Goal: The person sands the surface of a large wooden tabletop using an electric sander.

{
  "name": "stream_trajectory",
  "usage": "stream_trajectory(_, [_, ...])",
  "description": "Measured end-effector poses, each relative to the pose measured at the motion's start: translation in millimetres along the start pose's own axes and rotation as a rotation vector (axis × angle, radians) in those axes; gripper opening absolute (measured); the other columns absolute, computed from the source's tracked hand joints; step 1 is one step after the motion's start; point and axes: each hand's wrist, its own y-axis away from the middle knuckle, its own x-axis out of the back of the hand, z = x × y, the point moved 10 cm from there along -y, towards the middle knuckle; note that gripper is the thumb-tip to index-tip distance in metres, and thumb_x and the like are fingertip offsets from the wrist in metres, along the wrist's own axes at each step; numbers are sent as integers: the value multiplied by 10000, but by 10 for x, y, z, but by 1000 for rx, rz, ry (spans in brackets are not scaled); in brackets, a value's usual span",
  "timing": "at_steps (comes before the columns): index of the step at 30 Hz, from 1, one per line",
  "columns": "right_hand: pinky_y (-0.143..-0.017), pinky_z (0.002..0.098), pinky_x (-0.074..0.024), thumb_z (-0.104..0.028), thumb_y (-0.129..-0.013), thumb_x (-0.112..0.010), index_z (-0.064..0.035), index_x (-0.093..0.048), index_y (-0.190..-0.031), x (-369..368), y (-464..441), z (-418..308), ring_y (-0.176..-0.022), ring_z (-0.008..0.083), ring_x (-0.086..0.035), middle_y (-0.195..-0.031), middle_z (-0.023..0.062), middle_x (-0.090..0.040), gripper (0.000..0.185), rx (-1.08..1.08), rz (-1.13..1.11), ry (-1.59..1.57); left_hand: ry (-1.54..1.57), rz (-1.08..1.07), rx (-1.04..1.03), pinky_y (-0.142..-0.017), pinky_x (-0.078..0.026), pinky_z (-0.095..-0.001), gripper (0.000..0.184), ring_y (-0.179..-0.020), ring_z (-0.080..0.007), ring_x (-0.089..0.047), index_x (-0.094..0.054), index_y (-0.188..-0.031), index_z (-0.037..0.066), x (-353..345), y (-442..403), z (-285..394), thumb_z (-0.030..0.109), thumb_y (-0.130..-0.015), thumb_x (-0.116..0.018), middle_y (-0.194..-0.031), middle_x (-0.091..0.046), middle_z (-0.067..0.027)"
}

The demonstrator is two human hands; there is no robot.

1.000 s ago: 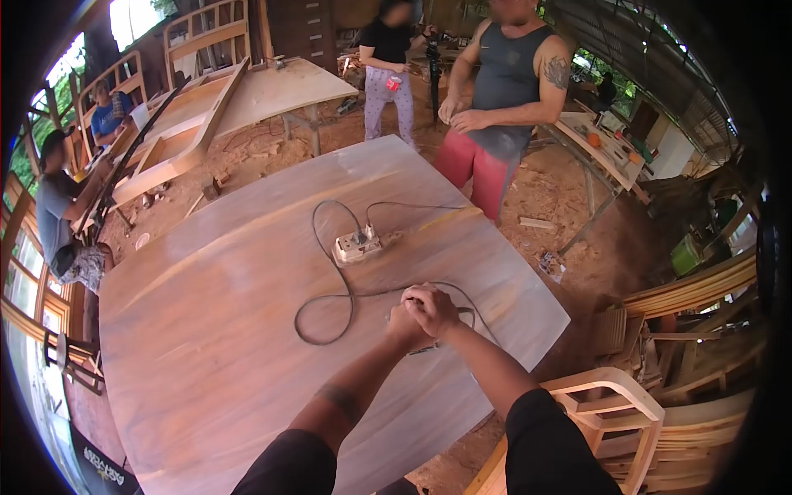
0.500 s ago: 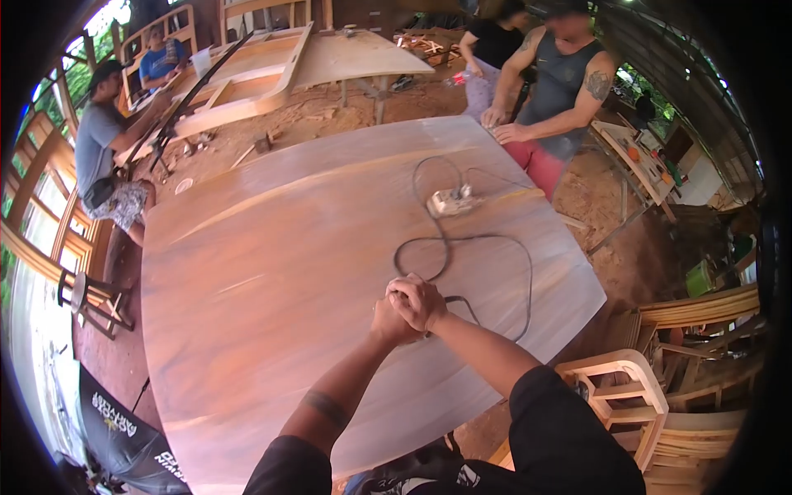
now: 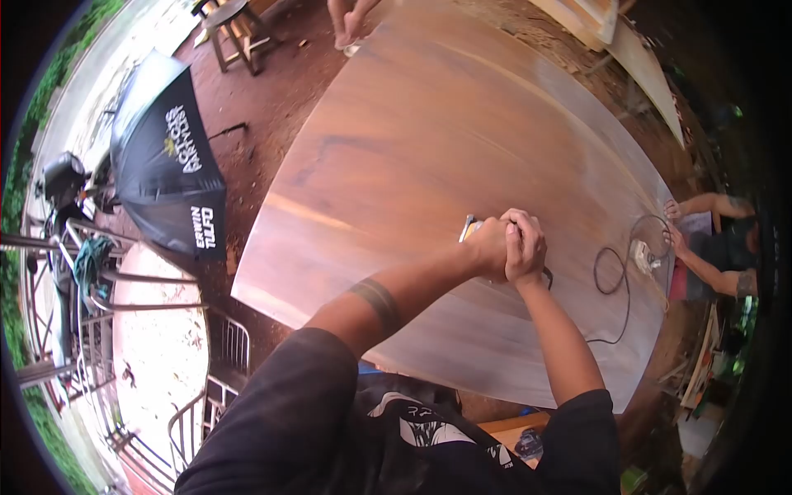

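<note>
Both my hands are closed together over a corded power sander, low on a large, dusty wooden tabletop. Only a silver and yellow edge of it shows; my fingers hide the rest. My left hand wraps the tool from the left. Against it and partly over it presses my right hand, fingers curled. A dark cord loops over the board on the right, near a pale outlet block.
A co-worker's hands rest at the board's right edge. On the left stand a black umbrella, metal railings and a wooden stool. Another person's feet are beyond the far edge.
My view has swung left and down, bringing the umbrella and railings fully in. My clasped hands have shifted left across the board, away from the outlet block; the sander's edge now shows.
</note>
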Motion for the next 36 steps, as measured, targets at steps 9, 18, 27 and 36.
stream_trajectory(9, [-808,423,-490,-222,-885,-519,-72,-643,-921,-1138,-467,-1106,-906,338,-601,-995,91,-678,198,90,-74,-41,-57,53,170,-573,-538,-429,318,-851,-292,-654,-623,-973,132,946,1093,-819,257,-701,-730,-892,-681,-51])
stream_trajectory(18, [-809,450,-520,-256,-892,-548,-104,-659,-926,-2045,-781,-1997,-954,350,-612,-1028,80,-691,192,190,-116,-78,-215,73,364,-638,-560,-435,379,-870,-319,-665,-648,-989,125,1807,2025,-1311,294,-665,-747,-912,-684,-79])
stream_trajectory(27, [-778,475,-548,-304,-889,-547,-99,-675,-939,-2775,-1047,-2671,-945,356,-634,-959,106,-703,246,195,-207,-71,-267,224,339,-701,-553,-403,335,-847,-272,-653,-638,-949,142,2449,2722,-1683,333,-693,-739,-906,-665,-73])
stream_trajectory(36, [-809,481,-529,-341,-898,-550,-125,-687,-947,-3172,-1248,-3079,-946,353,-637,-985,91,-711,260,202,-175,-113,-281,197,365,-803,-531,-403,451,-951,-291,-641,-652,-1019,148,2809,3137,-1976,382,-664,-801,-998,-669,-72])
